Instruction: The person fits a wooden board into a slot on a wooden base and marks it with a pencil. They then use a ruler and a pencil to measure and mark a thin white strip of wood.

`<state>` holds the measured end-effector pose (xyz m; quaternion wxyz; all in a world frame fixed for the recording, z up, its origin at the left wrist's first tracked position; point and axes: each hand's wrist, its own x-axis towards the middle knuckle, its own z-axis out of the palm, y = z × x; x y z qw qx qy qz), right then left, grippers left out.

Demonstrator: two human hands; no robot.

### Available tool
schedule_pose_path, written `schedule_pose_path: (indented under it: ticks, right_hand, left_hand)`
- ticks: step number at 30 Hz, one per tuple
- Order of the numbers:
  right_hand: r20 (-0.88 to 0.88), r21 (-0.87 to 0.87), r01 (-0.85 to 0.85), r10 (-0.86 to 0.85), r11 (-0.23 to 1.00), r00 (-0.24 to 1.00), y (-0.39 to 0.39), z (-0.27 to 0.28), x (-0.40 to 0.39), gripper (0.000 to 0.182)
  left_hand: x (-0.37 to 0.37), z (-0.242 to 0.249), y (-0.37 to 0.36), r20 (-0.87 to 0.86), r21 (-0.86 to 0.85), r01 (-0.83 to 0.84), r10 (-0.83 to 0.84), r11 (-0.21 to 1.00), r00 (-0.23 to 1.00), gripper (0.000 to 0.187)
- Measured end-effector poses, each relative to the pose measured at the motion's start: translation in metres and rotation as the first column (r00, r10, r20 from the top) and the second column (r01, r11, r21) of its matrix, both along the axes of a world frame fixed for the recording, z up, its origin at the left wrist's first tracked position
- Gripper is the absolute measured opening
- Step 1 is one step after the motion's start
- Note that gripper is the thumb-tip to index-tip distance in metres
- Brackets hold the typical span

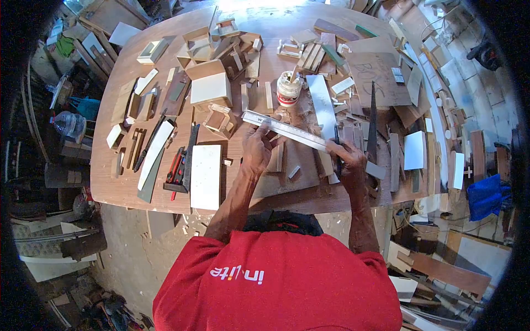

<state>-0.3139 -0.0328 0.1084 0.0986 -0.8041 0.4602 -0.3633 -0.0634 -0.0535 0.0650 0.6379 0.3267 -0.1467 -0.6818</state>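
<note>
A pale ruler [292, 132] with markings along it slants between my two hands over the table. My left hand [259, 146] grips it near its left end, thumb and fingers around the edge. My right hand [349, 157] is closed at the ruler's right end and also holds a dark slim tool [337, 134] that points away from me; its kind I cannot tell. Just beyond the ruler stands a jar [289, 89] with a red label, white stuff and a stick in it. A small wooden frame [219, 121] sits left of my left hand.
Wooden boxes [208, 85] and offcuts cover the table [243, 198]. A handsaw blade [372, 124] lies right of my right hand. At the left are a white board [206, 176], a red-and-black tool [176, 171] and a curved white strip [156, 154].
</note>
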Motion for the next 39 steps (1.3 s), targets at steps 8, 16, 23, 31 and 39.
schedule_pose_path:
  ticks: [8, 16, 23, 31, 39]
  right_hand:
    - [0.058, 0.060, 0.019, -0.022, 0.998, 0.998, 0.004, 0.004, 0.002, 0.023]
    - [0.009, -0.030, 0.032, -0.032, 0.999, 0.999, 0.003, 0.007, 0.000, 0.023]
    - [0.026, -0.039, 0.040, -0.039, 0.998, 0.999, 0.004, 0.008, 0.002, 0.023]
    - [-0.018, -0.034, 0.046, -0.047, 0.998, 0.999, 0.007, 0.007, 0.003, 0.025]
    - [-0.129, 0.053, 0.083, -0.076, 0.995, 0.989, 0.006, 0.007, -0.010, 0.033]
  left_hand:
    - [0.000, 0.011, 0.006, -0.003, -0.034, 0.035, -0.035, 0.999, 0.999, 0.025]
    - [0.002, 0.026, 0.010, -0.112, -0.106, 0.067, -0.079, 0.992, 0.991, 0.033]
    - [0.001, 0.020, 0.011, -0.212, -0.230, 0.065, -0.115, 0.971, 0.970, 0.031]
    - [-0.006, 0.004, 0.005, 0.108, 0.046, -0.011, 0.006, 0.999, 0.994, 0.015]
    - [-0.004, 0.012, 0.007, 0.151, 0.003, -0.019, 0.018, 1.000, 0.988, 0.017]
